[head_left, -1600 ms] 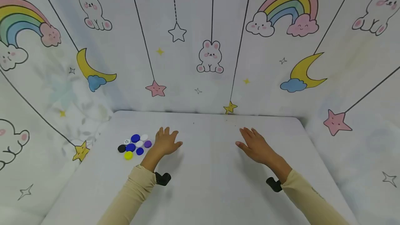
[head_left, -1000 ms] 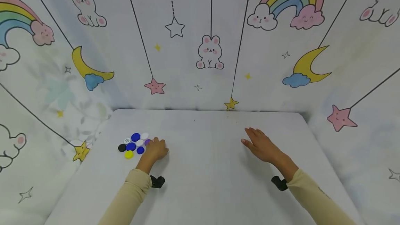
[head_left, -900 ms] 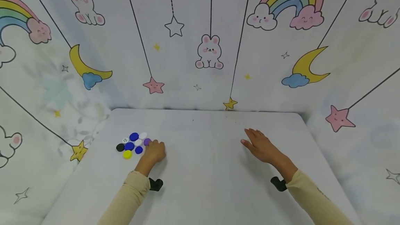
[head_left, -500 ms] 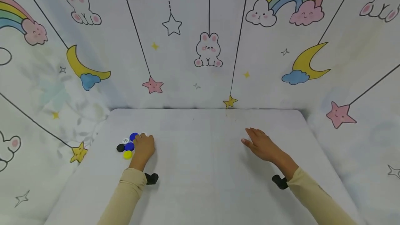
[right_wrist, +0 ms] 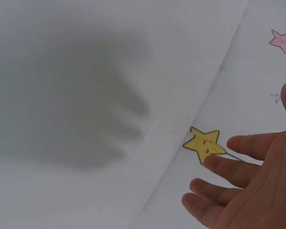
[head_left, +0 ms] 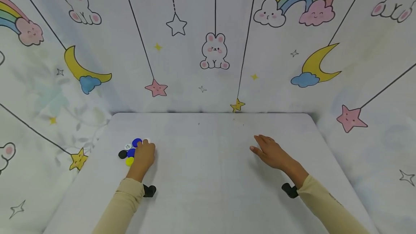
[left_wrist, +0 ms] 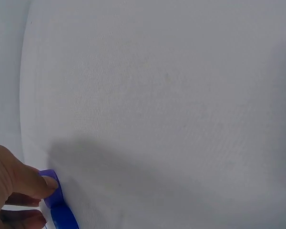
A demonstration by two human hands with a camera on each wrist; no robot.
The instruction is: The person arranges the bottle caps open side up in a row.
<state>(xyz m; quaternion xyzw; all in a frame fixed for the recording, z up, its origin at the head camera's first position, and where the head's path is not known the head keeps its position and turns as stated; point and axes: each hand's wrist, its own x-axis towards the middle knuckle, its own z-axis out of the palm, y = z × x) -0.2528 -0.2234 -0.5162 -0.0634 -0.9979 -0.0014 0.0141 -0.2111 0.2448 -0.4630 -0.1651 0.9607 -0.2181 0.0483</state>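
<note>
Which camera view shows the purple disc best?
The left wrist view: the purple disc shows there, partly covered by the left grip. In the head view that grip hides it; the right wrist view doesn't show it.

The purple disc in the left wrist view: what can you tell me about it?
The purple disc is plain and looks like smooth plastic. It shows partly at the lower left; the thumb of the left hand touches it and hides some. A blue disc appears to touch its lower edge. Whether it lies flat is unclear.
</note>
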